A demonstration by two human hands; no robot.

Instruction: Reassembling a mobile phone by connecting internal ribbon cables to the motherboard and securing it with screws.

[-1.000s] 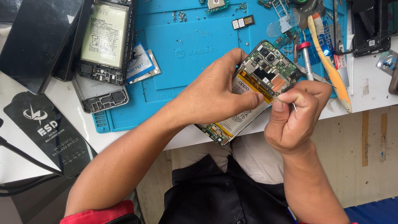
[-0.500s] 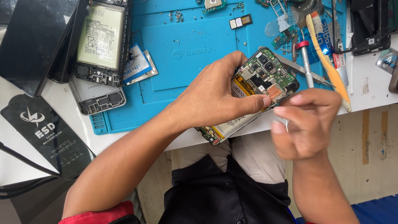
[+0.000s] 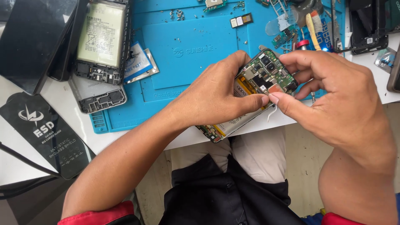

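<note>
— Over the blue mat's [image 3: 187,54] front edge: what does the left hand [image 3: 216,93] hold?
— The opened phone [image 3: 254,89], clamped. Right hand [image 3: 333,96] fingers pinch together at its circuit board.

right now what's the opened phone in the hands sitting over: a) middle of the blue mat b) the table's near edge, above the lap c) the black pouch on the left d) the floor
b: the opened phone, gripped by the left hand and right hand, hangs over the white table at its near edge, above the lap, off the blue mat.
</note>
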